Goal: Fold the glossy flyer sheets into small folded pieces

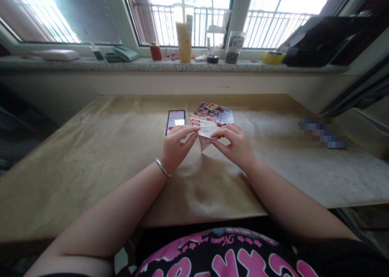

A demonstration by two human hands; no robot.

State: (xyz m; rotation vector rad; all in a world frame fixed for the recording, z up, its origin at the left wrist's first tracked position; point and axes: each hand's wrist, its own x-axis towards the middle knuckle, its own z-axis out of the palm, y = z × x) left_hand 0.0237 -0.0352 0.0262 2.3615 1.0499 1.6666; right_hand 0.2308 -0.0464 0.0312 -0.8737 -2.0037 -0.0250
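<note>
Between my hands a printed paper leaflet point(207, 128), white with red and orange print, is held up off the table with a fold across it. Its lower flap hangs down toward me. My left hand point(178, 144) pinches the left part of the fold between thumb and fingers, a silver bangle on its wrist. The right part of the leaflet is pinched by my right hand point(232, 143). Behind it several colourful printed sheets point(216, 110) lie on the table, partly covered by the leaflet. Just beyond my left hand lies a phone point(176, 118) with its screen lit.
The table point(121, 147) has a tan cover. A blurred-out item point(322, 133) lies at its right side. Along the window sill point(127, 66) stand a tall yellow cup point(184, 42), a red bottle point(155, 51), a small clear container point(234, 48) and a yellow tape roll point(273, 58).
</note>
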